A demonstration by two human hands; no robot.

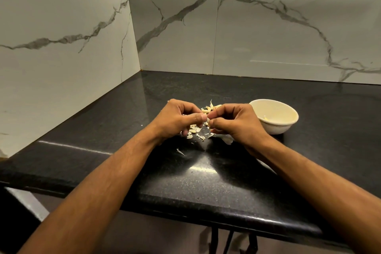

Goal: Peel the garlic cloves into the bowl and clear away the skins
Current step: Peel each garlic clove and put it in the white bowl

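Note:
Both hands meet over the black counter, pinching one small pale garlic clove [208,120] between their fingertips. My left hand [176,118] holds it from the left with thumb and curled fingers. My right hand [235,122] pinches it from the right. Loose garlic cloves and skins [210,107] lie just behind the hands, and more skins [195,132] are scattered under them. A white bowl [288,125] stands to the right of my right hand, with a small pale piece [266,118] inside near its left wall.
The black stone counter [206,175] runs into a corner of marble-patterned walls at the left and back. Its front edge is close to me. A single skin flake [181,152] lies nearer the front.

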